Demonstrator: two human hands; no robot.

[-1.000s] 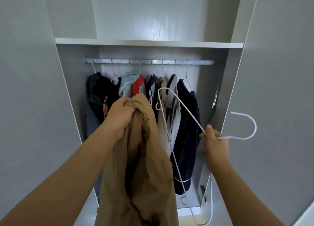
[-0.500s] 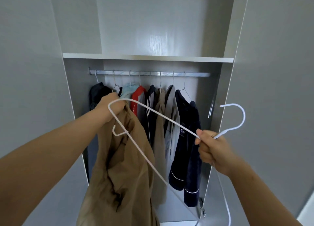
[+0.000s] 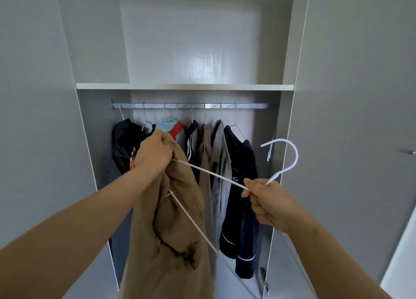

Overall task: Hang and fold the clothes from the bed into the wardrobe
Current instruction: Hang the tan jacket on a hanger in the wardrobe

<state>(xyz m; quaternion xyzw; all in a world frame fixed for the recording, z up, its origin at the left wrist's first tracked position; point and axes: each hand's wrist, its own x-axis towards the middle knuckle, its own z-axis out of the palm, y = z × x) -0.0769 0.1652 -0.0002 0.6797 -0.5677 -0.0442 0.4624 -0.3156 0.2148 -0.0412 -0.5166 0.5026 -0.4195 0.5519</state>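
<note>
Head view: my left hand (image 3: 155, 154) grasps the top of the tan garment (image 3: 171, 242), cloth hanging below it; my right hand (image 3: 267, 202) grips the white hanger (image 3: 213, 175) at its neck, hook above the fist, one arm reaching the left hand.

A second ago the thin white wire hanger (image 3: 211, 174) hung clear of the bunched tan fabric garment (image 3: 171, 242), its triangle dangling down the centre-right of the frame and its hook lying sideways towards the right edge. Half a second ago its far shoulder had swung across to the left hand (image 3: 154, 155), in front of the cloth. Now that shoulder is tucked inside the garment: the upper arm vanishes at the left hand, the lower bar emerges from a fold lower down, and the hook stands up above the right hand (image 3: 267, 203). The view has tilted upward, so the white shelf (image 3: 184, 86) and metal rail (image 3: 252, 106) sit lower in the frame.
</note>
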